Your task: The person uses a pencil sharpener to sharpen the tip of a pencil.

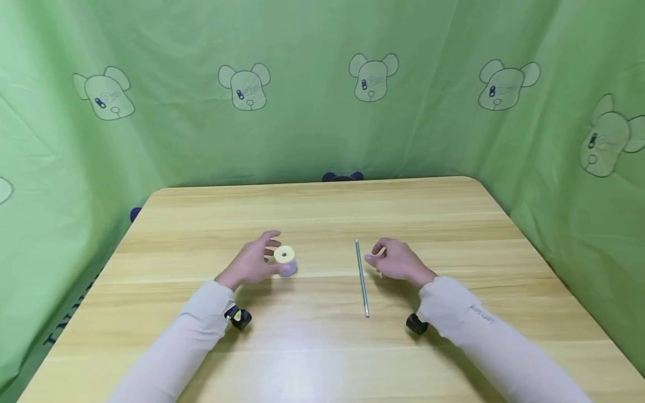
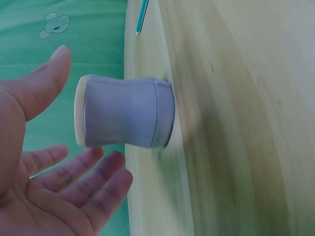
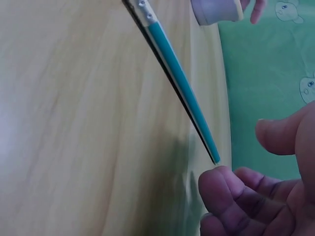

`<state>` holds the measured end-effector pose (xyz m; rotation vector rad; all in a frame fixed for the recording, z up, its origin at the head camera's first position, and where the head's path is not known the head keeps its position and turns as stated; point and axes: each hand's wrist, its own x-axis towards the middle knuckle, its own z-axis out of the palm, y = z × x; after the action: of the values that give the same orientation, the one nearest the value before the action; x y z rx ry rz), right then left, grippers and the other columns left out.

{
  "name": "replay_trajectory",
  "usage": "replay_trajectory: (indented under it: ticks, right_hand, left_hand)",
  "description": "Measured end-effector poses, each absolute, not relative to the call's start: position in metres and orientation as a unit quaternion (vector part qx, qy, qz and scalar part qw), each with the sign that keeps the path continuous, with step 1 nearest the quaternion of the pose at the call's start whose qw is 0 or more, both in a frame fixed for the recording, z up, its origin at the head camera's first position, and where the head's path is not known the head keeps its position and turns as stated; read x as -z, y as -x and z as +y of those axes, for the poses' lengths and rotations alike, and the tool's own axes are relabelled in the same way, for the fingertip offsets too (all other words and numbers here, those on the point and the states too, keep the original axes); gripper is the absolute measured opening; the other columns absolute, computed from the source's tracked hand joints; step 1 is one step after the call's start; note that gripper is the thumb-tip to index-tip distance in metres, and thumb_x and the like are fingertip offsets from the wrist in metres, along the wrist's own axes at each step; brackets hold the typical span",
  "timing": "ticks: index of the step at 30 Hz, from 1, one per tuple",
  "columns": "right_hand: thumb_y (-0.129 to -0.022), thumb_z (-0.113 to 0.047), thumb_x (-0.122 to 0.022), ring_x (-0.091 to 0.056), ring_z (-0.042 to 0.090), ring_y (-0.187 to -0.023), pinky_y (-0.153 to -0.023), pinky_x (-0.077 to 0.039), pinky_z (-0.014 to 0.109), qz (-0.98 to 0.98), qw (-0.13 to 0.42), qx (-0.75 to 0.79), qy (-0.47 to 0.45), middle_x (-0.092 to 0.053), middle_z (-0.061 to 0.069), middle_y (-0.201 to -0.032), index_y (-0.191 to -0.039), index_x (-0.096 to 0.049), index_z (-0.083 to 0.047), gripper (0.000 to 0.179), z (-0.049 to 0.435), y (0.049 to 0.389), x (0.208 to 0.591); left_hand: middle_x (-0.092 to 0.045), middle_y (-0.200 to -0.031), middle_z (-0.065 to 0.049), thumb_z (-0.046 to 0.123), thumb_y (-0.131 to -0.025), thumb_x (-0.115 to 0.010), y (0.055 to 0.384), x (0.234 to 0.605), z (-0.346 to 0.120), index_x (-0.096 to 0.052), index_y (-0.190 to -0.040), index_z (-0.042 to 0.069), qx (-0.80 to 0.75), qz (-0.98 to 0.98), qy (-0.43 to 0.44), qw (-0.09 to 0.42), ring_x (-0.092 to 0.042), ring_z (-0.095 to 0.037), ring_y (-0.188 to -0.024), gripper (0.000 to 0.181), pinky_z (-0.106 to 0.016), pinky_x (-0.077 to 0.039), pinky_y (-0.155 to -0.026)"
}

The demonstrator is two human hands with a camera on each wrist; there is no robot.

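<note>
A lavender, waisted pencil sharpener (image 1: 285,256) with a cream top and a small dark hole stands upright on the table. Around its left side is my left hand (image 1: 253,262), thumb and fingers spread. The left wrist view shows space between the thumb and the sharpener's body (image 2: 120,113); nothing is gripped. A teal pencil (image 1: 361,277) lies right of the sharpener, eraser end towards me. Just right of the pencil hovers my right hand (image 1: 395,261), its fingers loosely bent and holding nothing. In the right wrist view, its fingertips are close to the pencil's far end (image 3: 209,147); contact is unclear.
The light wood table (image 1: 322,212) has rounded far corners. Green curtains (image 1: 312,134) printed with bear heads hang behind it and along both sides. A small black device (image 1: 241,319) sits at the left wrist, another (image 1: 416,323) at the right.
</note>
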<state>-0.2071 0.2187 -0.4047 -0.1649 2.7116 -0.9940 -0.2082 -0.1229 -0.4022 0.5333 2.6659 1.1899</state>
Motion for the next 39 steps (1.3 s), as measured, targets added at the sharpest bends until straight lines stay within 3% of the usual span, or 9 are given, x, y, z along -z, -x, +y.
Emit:
replay_trajectory:
  ticks: [10, 27, 39]
  right_hand:
    - [-0.092, -0.030, -0.066, -0.056, 0.020, -0.059, -0.054, -0.043, 0.031, 0.936, 0.146, 0.314, 0.069, -0.060, 0.007, -0.069, -0.104, -0.056, -0.002, 0.032, 0.201, 0.207, 0.413]
    - [-0.089, -0.029, -0.069, -0.049, 0.018, -0.061, -0.056, -0.040, 0.029, 0.962, 0.124, 0.228, 0.089, -0.056, 0.003, -0.070, -0.078, -0.055, -0.009, 0.027, 0.193, 0.209, 0.422]
    - [-0.085, -0.014, -0.060, -0.053, 0.020, -0.061, -0.053, -0.044, 0.030, 0.959, 0.132, 0.238, 0.075, -0.057, 0.005, -0.069, -0.077, -0.058, -0.009, 0.010, 0.197, 0.211, 0.417]
  left_hand:
    - [-0.058, -0.128, -0.020, 0.018, -0.076, -0.085, 0.211, 0.406, -0.116, -0.041, -0.138, 0.003, -0.388, 0.901, -0.170, 0.094, -0.058, -0.034, -0.112, 0.078, -0.048, -0.044, -0.098]
    - [-0.064, -0.109, -0.010, 0.020, -0.074, -0.086, 0.216, 0.417, -0.112, -0.054, -0.120, 0.008, -0.364, 0.914, -0.156, 0.086, -0.060, -0.026, -0.102, 0.058, -0.043, -0.047, -0.093]
    - [-0.064, -0.107, -0.007, 0.020, -0.074, -0.085, 0.217, 0.414, -0.111, -0.055, -0.117, 0.009, -0.366, 0.914, -0.150, 0.086, -0.059, -0.024, -0.100, 0.054, -0.042, -0.047, -0.092]
